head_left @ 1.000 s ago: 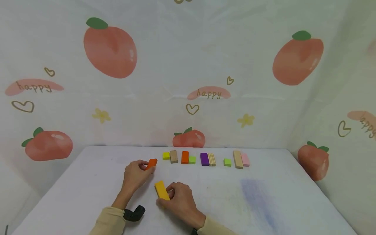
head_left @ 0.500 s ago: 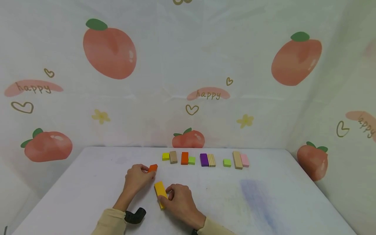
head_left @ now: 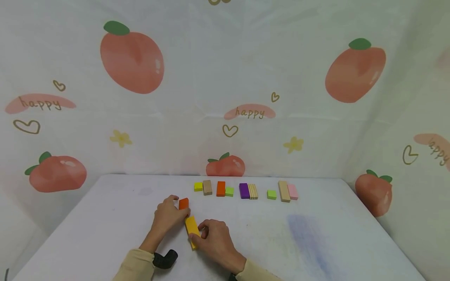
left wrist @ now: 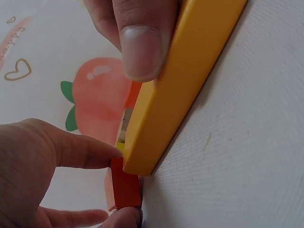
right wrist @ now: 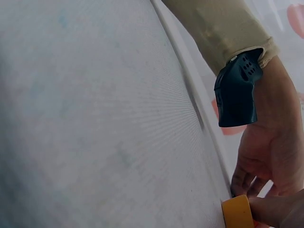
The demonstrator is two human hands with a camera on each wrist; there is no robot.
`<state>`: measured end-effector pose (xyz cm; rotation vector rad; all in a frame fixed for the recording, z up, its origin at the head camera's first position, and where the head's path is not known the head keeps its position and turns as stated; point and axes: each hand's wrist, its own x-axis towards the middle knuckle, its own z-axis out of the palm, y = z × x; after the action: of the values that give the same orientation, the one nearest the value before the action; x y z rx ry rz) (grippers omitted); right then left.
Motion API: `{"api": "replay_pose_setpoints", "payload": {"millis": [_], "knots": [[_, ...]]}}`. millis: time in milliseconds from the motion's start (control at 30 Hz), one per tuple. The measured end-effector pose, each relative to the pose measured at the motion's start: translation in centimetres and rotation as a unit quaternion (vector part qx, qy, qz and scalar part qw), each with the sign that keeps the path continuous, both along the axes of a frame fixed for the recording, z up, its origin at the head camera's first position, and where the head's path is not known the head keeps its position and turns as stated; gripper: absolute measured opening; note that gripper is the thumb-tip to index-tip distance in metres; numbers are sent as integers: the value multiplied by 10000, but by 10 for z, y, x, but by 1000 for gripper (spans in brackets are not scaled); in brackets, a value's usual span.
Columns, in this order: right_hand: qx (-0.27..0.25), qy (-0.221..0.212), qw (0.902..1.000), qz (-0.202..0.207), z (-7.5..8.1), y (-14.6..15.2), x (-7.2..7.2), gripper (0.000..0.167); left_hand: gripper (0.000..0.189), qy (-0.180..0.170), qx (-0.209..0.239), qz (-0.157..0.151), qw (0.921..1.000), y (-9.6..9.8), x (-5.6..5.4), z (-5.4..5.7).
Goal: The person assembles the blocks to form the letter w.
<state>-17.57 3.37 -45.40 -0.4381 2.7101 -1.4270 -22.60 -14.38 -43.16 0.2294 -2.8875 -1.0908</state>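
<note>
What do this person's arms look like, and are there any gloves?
No gloves: the fingers are bare. The left sleeve and right sleeve are plain beige. A black, bent gadget with little round holes sits beside the left sleeve, and a black bit peeks out by the right one.

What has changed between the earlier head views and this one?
The left hand brought the orange block toward the person, closer to the yellow block's far end. The right hand turned the yellow block slightly straighter. Both hands still touch their blocks; the row of blocks at the back stayed put.
</note>
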Motion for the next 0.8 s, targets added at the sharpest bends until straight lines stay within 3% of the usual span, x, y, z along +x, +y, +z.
{"api": "replay_pose_setpoints", "payload": {"millis": [300,567,800], "knots": [[-36,-50,10000,-5,-1,0,-1,27,53,-87,280,-10,9996,-3,-1,2],[-66,-62,10000,22,0,-1,-1,27,49,-107,550,183,9983,-7,-3,7],[-53,-44,10000,11,-2,-1,-1,27,46,-62,723,281,9970,-10,-6,4]]}}
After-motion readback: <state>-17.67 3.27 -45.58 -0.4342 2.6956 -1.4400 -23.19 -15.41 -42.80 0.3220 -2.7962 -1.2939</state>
